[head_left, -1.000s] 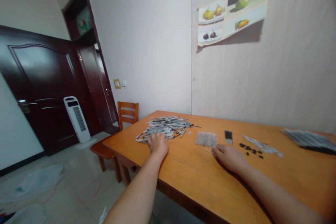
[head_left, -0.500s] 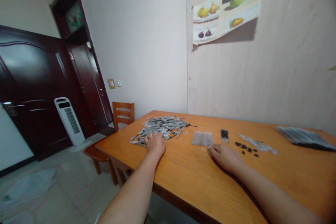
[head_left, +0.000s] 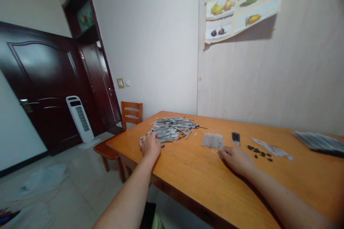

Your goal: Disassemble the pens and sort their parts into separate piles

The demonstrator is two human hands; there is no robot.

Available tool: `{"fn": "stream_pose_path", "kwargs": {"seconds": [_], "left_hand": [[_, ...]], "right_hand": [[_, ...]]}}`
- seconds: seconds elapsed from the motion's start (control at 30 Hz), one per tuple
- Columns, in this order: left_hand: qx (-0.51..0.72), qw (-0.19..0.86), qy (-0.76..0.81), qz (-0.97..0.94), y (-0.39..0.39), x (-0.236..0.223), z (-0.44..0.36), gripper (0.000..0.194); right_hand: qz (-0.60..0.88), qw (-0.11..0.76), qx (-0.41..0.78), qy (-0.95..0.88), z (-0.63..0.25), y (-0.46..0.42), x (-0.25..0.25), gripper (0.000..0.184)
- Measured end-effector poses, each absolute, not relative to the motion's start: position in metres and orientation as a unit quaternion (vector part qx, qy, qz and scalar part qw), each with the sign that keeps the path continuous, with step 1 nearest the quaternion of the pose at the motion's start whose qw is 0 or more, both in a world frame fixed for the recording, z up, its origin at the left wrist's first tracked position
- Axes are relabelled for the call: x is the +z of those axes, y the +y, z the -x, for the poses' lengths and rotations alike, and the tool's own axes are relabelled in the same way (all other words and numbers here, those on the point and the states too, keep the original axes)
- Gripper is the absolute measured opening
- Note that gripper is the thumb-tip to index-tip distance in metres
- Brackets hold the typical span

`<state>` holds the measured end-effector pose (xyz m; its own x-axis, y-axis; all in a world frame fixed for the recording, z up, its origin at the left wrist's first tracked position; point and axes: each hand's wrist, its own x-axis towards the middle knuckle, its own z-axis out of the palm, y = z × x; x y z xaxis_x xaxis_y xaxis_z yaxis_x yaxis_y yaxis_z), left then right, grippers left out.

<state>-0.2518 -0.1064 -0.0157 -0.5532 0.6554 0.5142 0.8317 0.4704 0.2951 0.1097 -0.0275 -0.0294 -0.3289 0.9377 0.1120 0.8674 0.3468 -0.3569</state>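
My left hand [head_left: 150, 146] rests at the near left edge of a heap of thin pen-like sticks [head_left: 170, 128], pale with black parts. Its fingers curl downward and the tips are hidden, so what they hold cannot be made out. A small dark-ended piece [head_left: 162, 146] lies by the thumb side. My right hand [head_left: 238, 158] lies low on the table, fingers loosely stretched, nothing visible in them. Its fingertips are at the near right corner of a row of clear tubes [head_left: 212, 140] laid side by side.
Right of the tubes lie short black-and-clear sticks [head_left: 235, 138], several small black pieces [head_left: 259, 151] and loose clear pieces [head_left: 272, 148]. A flat bundle of sticks [head_left: 319, 142] sits at the table's [head_left: 193, 182] far right. A wooden chair [head_left: 131, 114] stands beyond the left end.
My left hand has shifted left along the heap's near edge, uncovering a small piece beside it. My right hand stays by the tubes. The camera view has turned slightly left.
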Motion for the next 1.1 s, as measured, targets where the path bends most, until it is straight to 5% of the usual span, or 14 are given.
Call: {"fn": "stream_pose_path", "kwargs": {"seconds": [1.1], "left_hand": [[-0.191, 0.149, -0.881, 0.406, -0.117, -0.022, 0.28, 0.038]], "right_hand": [[0.55, 0.171, 0.121, -0.808, -0.111, -0.027, -0.032, 0.05]]}}
